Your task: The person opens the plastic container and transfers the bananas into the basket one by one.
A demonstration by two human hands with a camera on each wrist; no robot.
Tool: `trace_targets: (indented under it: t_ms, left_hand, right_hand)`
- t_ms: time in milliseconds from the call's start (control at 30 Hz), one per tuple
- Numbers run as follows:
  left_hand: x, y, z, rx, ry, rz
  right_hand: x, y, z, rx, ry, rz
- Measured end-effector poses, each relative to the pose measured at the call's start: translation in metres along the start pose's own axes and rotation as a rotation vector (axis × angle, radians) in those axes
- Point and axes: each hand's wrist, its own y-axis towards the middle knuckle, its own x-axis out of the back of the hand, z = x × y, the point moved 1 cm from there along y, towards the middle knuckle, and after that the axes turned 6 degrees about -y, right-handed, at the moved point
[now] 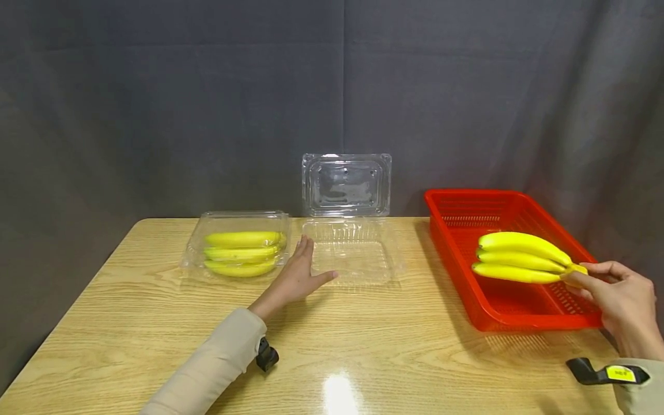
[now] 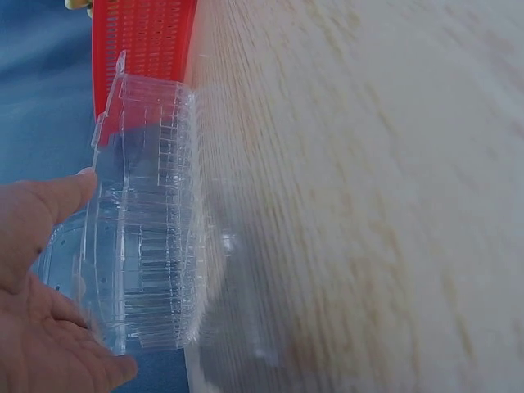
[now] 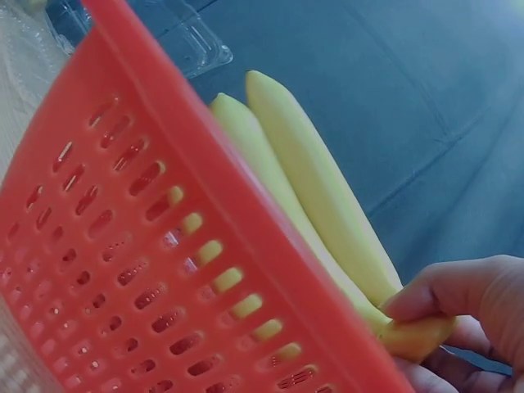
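At the right of the head view my right hand (image 1: 630,297) pinches the stem end of a bunch of bananas (image 1: 524,259), held over the red basket (image 1: 487,314). The right wrist view shows thumb and fingers around the stem of the bananas (image 3: 319,196), partly hidden by the basket wall (image 3: 139,196). My left hand (image 1: 298,276) reaches to the left side of an open clear plastic clamshell (image 1: 358,265), fingers extended and thumb spread. In the left wrist view its thumb and fingers lie at the rim of the clamshell (image 2: 147,221); firm contact cannot be told.
Left of the open clamshell stands a closed clear clamshell (image 1: 236,216) with bananas (image 1: 241,253) inside. The open one's lid (image 1: 346,184) stands upright at the back. All rest on a wooden table (image 1: 394,346) before a dark grey curtain (image 1: 249,104).
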Motion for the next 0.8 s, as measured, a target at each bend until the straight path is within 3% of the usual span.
trace_targets:
  t_ms: [200,433,667,800]
  left_hand:
    - [0.001,0.0,0.002,0.014,-0.008,-0.013]
    - [0.001,0.001,0.001,0.0,-0.012,-0.014]
    - [0.001,0.002,-0.001,-0.002,-0.01,-0.005]
    - [0.001,0.002,-0.001,0.004,-0.013,-0.005]
  right_hand:
    - [-0.005,0.011,0.003,-0.027,0.121,0.106]
    - [-0.005,0.023,0.004,-0.042,-0.003,0.184]
    - [-0.005,0.028,0.0,-0.06,0.028,0.244]
    - [-0.007,0.031,-0.001,-0.039,-0.015,0.309]
